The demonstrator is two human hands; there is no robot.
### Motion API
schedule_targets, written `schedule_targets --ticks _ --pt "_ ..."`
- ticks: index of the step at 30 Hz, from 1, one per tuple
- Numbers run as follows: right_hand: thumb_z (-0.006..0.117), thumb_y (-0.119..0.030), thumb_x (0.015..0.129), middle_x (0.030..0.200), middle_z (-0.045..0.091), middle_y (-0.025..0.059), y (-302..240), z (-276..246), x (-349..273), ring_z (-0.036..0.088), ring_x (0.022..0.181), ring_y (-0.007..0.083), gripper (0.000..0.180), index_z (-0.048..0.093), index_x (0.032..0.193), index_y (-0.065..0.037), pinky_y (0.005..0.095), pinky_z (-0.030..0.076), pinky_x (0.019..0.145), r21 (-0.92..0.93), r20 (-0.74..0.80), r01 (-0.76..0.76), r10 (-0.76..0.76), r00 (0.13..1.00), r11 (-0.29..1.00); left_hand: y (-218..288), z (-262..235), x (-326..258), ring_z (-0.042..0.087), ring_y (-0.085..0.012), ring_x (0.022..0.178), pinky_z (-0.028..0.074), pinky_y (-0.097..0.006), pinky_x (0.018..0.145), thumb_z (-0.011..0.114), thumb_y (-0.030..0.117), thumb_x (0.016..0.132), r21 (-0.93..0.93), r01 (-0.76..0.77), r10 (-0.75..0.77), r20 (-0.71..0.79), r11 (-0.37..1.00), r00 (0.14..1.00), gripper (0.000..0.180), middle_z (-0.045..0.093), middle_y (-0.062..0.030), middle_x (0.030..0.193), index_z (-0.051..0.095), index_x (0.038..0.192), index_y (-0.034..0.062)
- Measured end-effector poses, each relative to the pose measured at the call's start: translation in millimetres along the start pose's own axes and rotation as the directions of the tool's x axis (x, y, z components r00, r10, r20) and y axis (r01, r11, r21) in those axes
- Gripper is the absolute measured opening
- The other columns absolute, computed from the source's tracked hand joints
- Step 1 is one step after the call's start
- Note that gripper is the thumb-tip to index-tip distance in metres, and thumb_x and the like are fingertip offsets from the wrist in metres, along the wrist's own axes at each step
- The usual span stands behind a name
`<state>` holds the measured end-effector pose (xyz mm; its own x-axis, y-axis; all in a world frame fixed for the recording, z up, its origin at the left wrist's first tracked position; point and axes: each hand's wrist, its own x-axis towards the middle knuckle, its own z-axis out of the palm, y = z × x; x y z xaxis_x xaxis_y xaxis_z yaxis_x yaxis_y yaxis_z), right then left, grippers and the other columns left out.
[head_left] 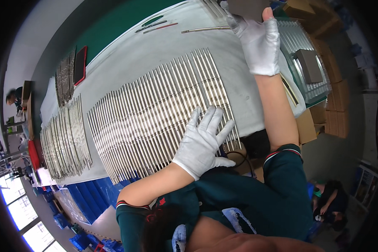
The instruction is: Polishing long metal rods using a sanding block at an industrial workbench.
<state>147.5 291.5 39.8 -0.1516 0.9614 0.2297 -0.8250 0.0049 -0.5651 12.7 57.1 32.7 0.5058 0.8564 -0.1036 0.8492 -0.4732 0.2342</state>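
Observation:
A long row of thin shiny metal rods [155, 113] lies side by side on a white cloth [138, 54] over the table. My left hand [203, 140], in a white glove, rests flat with fingers spread on the near right end of that row. My right hand [258, 42], also gloved in white, reaches far across the table and grips the edge of a flat grey sheet [245, 7] at the top of the view. A single rod [206, 29] lies loose just left of that hand.
More rod bundles [65, 138] lie at the left, with a red-edged dark tablet [80, 65] beyond them. A ribbed metal tray with a grey block [308, 65] sits at the right. Pens [155, 26] lie far back. Cardboard boxes [334, 96] stand right; blue bins [88, 197] below.

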Motion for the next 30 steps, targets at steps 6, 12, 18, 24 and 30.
schedule_targets --ticks 6,12,18,24,30 --pt "0.062 -0.038 0.104 0.124 0.069 0.0102 8 -2 -1 0.068 0.106 0.0233 0.049 0.055 0.138 -0.003 0.0359 0.057 0.084 -0.059 0.071 -0.004 0.008 0.997 0.998 5 7 12 0.038 -0.0401 0.147 0.025 -0.053 0.123 0.066 0.077 0.075 -0.038 -0.03 0.029 -0.032 0.999 0.999 0.104 0.046 -0.0245 0.152 0.049 0.151 0.0078" --pt "0.062 -0.038 0.104 0.121 0.07 0.0093 6 -9 4 0.068 0.103 0.0216 0.047 0.056 0.136 -0.004 0.0347 0.057 0.081 -0.121 0.01 0.006 -0.005 1.0 0.993 14 10 35 0.038 -0.0443 0.146 0.026 -0.052 0.123 0.067 0.073 0.077 -0.231 -0.228 0.201 -0.137 0.946 0.97 0.102 0.046 -0.0267 0.15 0.046 0.15 0.0042" --pt "0.064 -0.039 0.103 0.116 0.071 0.0082 3 -15 9 0.069 0.099 0.0211 0.046 0.057 0.134 -0.005 0.0348 0.057 0.08 -0.077 -0.01 -0.002 0.001 1.0 0.997 -13 -6 -14 0.04 -0.042 0.145 0.026 -0.055 0.121 0.069 0.073 0.075 -0.131 -0.036 0.017 -0.14 0.991 0.99 0.105 0.045 -0.0258 0.151 0.046 0.151 0.0039" --pt "0.064 -0.039 0.103 0.119 0.07 0.0084 6 -7 5 0.068 0.102 0.0204 0.047 0.057 0.135 -0.005 0.0347 0.057 0.082 -0.087 0.005 -0.008 0.009 1.0 0.996 -28 -6 -39 0.041 -0.0351 0.146 0.024 -0.056 0.122 0.07 0.076 0.072 0.007 0.084 -0.084 -0.046 0.996 0.995 0.11 0.048 -0.0196 0.149 0.046 0.149 0.0009" --pt "0.064 -0.037 0.103 0.124 0.068 0.0079 8 -2 0 0.066 0.107 0.0201 0.047 0.057 0.137 -0.006 0.035 0.057 0.086 -0.102 0.045 0.023 -0.019 0.999 0.995 -21 10 -19 0.037 -0.0386 0.148 0.024 -0.054 0.123 0.07 0.077 0.071 -0.052 0.017 -0.021 -0.073 0.998 0.997 0.113 0.044 -0.0224 0.154 0.044 0.152 0.0033"
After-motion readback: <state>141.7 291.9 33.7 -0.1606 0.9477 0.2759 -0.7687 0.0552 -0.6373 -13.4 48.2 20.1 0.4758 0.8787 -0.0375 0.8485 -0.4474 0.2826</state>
